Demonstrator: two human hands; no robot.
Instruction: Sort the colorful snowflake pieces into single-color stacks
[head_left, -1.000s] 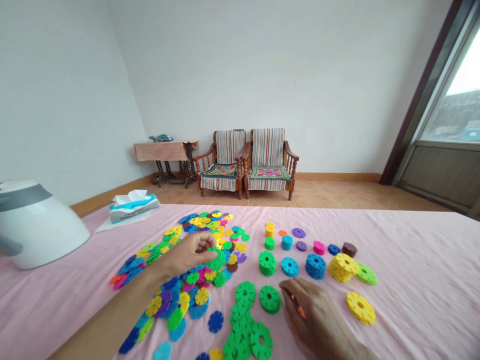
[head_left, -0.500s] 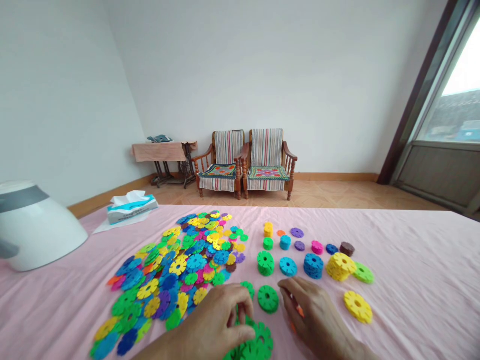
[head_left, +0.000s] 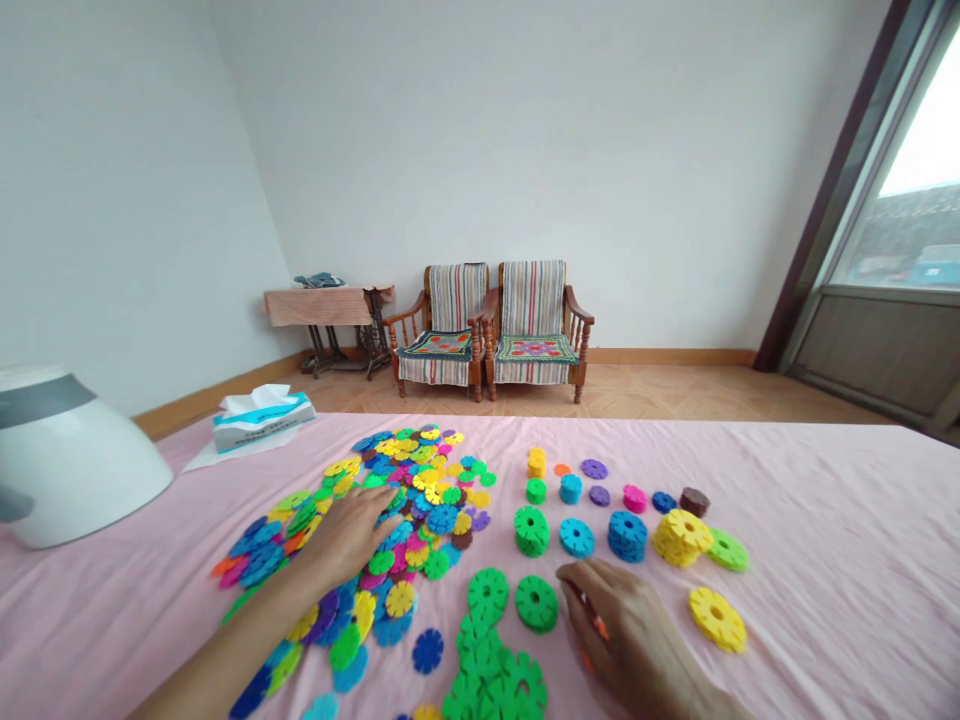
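Observation:
My left hand [head_left: 349, 530] reaches over the mixed pile of coloured notched discs [head_left: 405, 480], its fingers apart and touching the top of the pile. My right hand [head_left: 619, 620] rests on the cloth with fingers curled round orange discs [head_left: 600, 628]. Just left of it lies a green disc stack [head_left: 536, 604]. Overlapping green discs [head_left: 491, 665] lie between the hands. Behind my right hand stand a taller green stack [head_left: 532, 531], a light blue stack [head_left: 577, 537], a blue stack [head_left: 627, 535] and a yellow stack [head_left: 681, 538].
A white kettle-like vessel [head_left: 82, 470] and a tissue box [head_left: 262, 418] stand on the pink cloth [head_left: 840, 560] at left. Small stacks, among them a brown one [head_left: 694, 501], form a back row. Two chairs [head_left: 532, 325] are beyond the table.
My left hand has moved away from the green discs, up and left onto the mixed pile, and its fingers have spread. My right hand has hardly moved.

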